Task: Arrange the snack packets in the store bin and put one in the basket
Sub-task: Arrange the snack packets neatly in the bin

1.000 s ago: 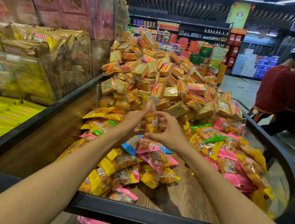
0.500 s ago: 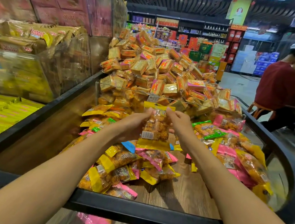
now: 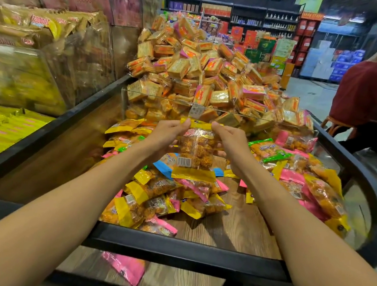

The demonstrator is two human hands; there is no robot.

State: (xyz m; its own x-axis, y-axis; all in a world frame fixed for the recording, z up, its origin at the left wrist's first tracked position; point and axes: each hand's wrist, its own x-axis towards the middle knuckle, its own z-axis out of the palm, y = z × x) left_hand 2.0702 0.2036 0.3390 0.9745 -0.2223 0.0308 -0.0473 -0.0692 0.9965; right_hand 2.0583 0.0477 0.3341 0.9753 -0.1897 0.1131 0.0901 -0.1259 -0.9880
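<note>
A clear snack packet with yellow ends (image 3: 196, 152) is held upright above the store bin (image 3: 191, 250), barcode side towards me. My left hand (image 3: 168, 135) pinches its top left edge and grips its left side. My right hand (image 3: 229, 143) pinches the top right edge and holds the right side. Below lies a loose heap of yellow, pink and blue snack packets (image 3: 158, 196) on the bin's wooden floor. More pink and yellow packets (image 3: 316, 192) are piled at the right. No basket is in view.
Behind a clear divider (image 3: 211, 111) rises a tall pile of orange cracker packs (image 3: 204, 72). Clear bins of yellow packets (image 3: 19, 65) stand at the left. A pink packet (image 3: 124, 267) lies on the lower shelf. A person in a red shirt (image 3: 366, 95) sits at the right.
Both hands have lifted one yellow-ended packet out of the heap and turned it upright, and the fingers have shifted up to its top edge.
</note>
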